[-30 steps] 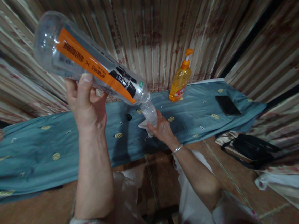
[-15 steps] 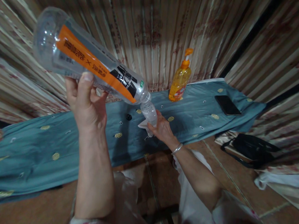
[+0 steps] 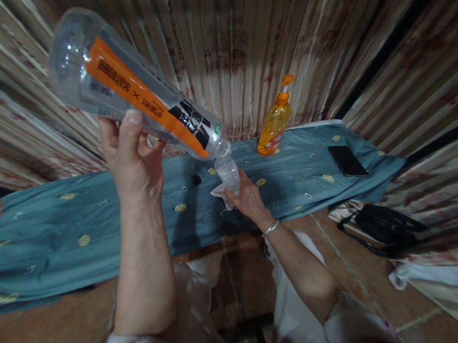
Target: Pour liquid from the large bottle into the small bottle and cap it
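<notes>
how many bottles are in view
3: a large clear bottle tipped in the left hand, a small bottle held by the right hand, and an orange pump bottle standing on the blue cloth.

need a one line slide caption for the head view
Left hand tips a large clear bottle neck-down into a small bottle held by the right hand above a blue cloth.

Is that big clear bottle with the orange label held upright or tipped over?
Tipped. The left hand holds the bottle with its base high and neck slanting down toward a small bottle in the right hand.
</notes>
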`<control>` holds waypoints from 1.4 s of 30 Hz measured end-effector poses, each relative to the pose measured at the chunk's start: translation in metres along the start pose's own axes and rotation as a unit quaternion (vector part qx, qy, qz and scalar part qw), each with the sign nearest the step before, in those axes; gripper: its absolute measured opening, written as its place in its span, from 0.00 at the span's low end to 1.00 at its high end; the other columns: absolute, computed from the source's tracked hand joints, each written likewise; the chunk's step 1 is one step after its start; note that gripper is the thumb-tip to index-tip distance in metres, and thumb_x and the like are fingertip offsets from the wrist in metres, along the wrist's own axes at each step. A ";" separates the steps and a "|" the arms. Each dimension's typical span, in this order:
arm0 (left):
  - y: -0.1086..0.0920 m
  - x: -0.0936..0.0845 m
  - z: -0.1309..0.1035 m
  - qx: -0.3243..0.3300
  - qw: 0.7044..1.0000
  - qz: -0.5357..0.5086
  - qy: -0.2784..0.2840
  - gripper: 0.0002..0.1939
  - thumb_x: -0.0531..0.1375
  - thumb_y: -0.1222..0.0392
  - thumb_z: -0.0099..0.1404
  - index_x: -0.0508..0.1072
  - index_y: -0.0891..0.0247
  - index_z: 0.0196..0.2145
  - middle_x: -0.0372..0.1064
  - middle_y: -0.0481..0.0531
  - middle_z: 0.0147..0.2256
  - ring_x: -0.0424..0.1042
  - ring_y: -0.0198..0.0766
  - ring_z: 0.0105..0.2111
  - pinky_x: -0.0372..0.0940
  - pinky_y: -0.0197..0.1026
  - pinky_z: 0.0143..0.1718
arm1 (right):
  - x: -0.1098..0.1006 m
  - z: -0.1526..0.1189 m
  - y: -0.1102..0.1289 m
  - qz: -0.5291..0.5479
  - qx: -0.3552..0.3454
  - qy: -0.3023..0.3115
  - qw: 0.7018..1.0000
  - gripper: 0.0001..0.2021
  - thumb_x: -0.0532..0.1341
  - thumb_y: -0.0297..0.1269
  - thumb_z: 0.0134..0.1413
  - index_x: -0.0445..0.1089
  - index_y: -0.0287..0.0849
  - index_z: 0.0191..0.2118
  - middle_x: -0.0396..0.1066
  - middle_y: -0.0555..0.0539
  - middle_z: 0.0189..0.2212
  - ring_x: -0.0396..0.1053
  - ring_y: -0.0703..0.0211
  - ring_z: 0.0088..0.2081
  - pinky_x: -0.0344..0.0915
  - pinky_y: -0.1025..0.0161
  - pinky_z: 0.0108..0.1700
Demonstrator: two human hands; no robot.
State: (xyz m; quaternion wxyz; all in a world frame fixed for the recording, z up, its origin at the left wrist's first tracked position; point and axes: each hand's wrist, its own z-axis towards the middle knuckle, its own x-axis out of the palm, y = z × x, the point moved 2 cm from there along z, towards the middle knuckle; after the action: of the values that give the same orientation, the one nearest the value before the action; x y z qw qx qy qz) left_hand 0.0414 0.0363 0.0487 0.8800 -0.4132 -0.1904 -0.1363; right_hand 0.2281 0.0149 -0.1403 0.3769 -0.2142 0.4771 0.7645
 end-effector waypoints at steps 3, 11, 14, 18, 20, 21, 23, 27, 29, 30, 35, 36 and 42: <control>0.000 0.000 0.000 0.005 1.000 -0.003 0.003 0.20 0.71 0.56 0.48 0.64 0.58 0.33 0.66 0.44 0.40 0.70 0.37 0.42 0.70 0.47 0.48 | -0.001 0.000 0.001 0.001 0.000 -0.003 1.000 0.33 0.59 0.43 0.56 0.55 0.29 0.63 0.74 0.30 0.50 0.74 0.41 0.50 0.71 0.49 0.52; 0.000 -0.001 0.000 0.002 1.000 0.004 0.003 0.20 0.72 0.54 0.48 0.66 0.57 0.33 0.67 0.44 0.40 0.70 0.38 0.44 0.70 0.49 0.49 | -0.002 0.000 0.002 0.000 0.002 -0.003 1.000 0.33 0.59 0.42 0.56 0.55 0.28 0.63 0.73 0.29 0.50 0.74 0.41 0.50 0.70 0.49 0.52; 0.001 -0.002 0.000 0.004 1.000 0.015 0.005 0.21 0.72 0.53 0.48 0.65 0.57 0.34 0.67 0.45 0.41 0.70 0.38 0.44 0.70 0.49 0.49 | -0.001 0.000 0.001 -0.003 0.001 -0.004 1.000 0.33 0.59 0.44 0.57 0.55 0.30 0.63 0.74 0.30 0.49 0.74 0.41 0.49 0.71 0.49 0.51; 0.003 -0.005 0.000 0.005 1.000 0.014 -0.007 0.21 0.71 0.53 0.48 0.66 0.56 0.34 0.67 0.45 0.41 0.70 0.39 0.45 0.70 0.48 0.48 | -0.002 0.000 0.001 0.001 0.010 0.000 1.000 0.34 0.60 0.43 0.56 0.55 0.29 0.63 0.75 0.31 0.48 0.74 0.42 0.49 0.71 0.50 0.51; 0.004 -0.008 0.000 -0.008 1.000 0.008 -0.015 0.19 0.71 0.54 0.48 0.66 0.56 0.34 0.68 0.44 0.42 0.70 0.40 0.46 0.70 0.49 0.48 | -0.002 0.001 0.001 0.005 0.014 -0.001 1.000 0.34 0.61 0.42 0.55 0.56 0.28 0.63 0.75 0.31 0.48 0.75 0.42 0.49 0.71 0.50 0.51; 0.005 -0.011 0.000 -0.016 1.000 0.005 -0.021 0.19 0.71 0.55 0.48 0.67 0.56 0.34 0.68 0.44 0.42 0.70 0.40 0.46 0.70 0.49 0.47 | -0.002 0.001 0.001 0.006 0.015 -0.003 1.000 0.34 0.61 0.42 0.55 0.56 0.28 0.63 0.75 0.31 0.48 0.75 0.42 0.48 0.71 0.50 0.51; 0.006 -0.016 -0.001 -0.030 0.999 -0.002 -0.044 0.19 0.71 0.56 0.48 0.68 0.55 0.35 0.70 0.44 0.40 0.71 0.40 0.45 0.71 0.50 0.46 | -0.001 0.000 0.000 0.003 0.012 -0.007 1.000 0.34 0.60 0.43 0.56 0.56 0.29 0.63 0.75 0.32 0.48 0.75 0.43 0.48 0.71 0.50 0.51; 0.008 -0.027 -0.005 -0.051 0.995 0.000 -0.081 0.18 0.70 0.56 0.48 0.70 0.55 0.36 0.73 0.43 0.39 0.72 0.37 0.42 0.70 0.50 0.48 | 0.001 0.001 -0.001 -0.002 0.001 -0.016 1.000 0.33 0.60 0.44 0.56 0.57 0.30 0.63 0.75 0.32 0.49 0.74 0.43 0.50 0.71 0.50 0.52; 0.007 -0.031 -0.007 -0.057 0.995 0.007 -0.084 0.16 0.69 0.56 0.50 0.70 0.55 0.36 0.74 0.44 0.40 0.72 0.38 0.42 0.70 0.50 0.47 | 0.002 0.001 -0.002 0.001 -0.001 -0.020 1.000 0.33 0.60 0.44 0.56 0.57 0.30 0.63 0.74 0.31 0.49 0.74 0.43 0.50 0.71 0.50 0.52; 0.007 -0.033 -0.008 -0.061 0.994 0.010 -0.087 0.16 0.68 0.56 0.50 0.70 0.55 0.36 0.75 0.45 0.41 0.72 0.39 0.42 0.70 0.49 0.47 | 0.002 0.001 -0.002 0.003 -0.001 -0.022 1.000 0.33 0.60 0.44 0.56 0.57 0.31 0.63 0.75 0.31 0.49 0.74 0.43 0.50 0.71 0.49 0.52; 0.010 -0.042 -0.017 -0.104 0.984 -0.004 -0.147 0.16 0.69 0.56 0.49 0.70 0.56 0.35 0.75 0.43 0.37 0.73 0.36 0.38 0.72 0.46 0.43 | 0.001 0.002 -0.003 0.011 0.007 -0.021 1.000 0.33 0.61 0.44 0.55 0.58 0.30 0.62 0.75 0.31 0.48 0.75 0.42 0.49 0.71 0.49 0.51; 0.012 -0.044 -0.019 -0.112 0.980 -0.011 -0.163 0.16 0.70 0.56 0.48 0.71 0.56 0.34 0.74 0.43 0.36 0.73 0.36 0.37 0.72 0.46 0.44 | 0.001 0.002 -0.003 0.011 0.009 -0.019 1.000 0.33 0.61 0.43 0.55 0.58 0.30 0.62 0.75 0.31 0.48 0.75 0.42 0.49 0.72 0.49 0.51; 0.029 -0.063 -0.028 -0.174 0.965 -0.003 -0.195 0.13 0.69 0.52 0.50 0.71 0.55 0.31 0.74 0.46 0.36 0.74 0.40 0.40 0.75 0.46 0.42 | -0.004 0.003 -0.001 0.020 0.019 -0.014 1.000 0.34 0.63 0.44 0.53 0.58 0.30 0.61 0.75 0.29 0.49 0.75 0.41 0.49 0.71 0.49 0.50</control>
State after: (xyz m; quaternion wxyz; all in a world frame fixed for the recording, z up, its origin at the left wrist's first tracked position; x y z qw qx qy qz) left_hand 0.0032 0.0382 -0.0157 0.7398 -0.5782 -0.3329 -0.0868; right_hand 0.2313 0.0160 -0.1369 0.3722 -0.1866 0.4908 0.7654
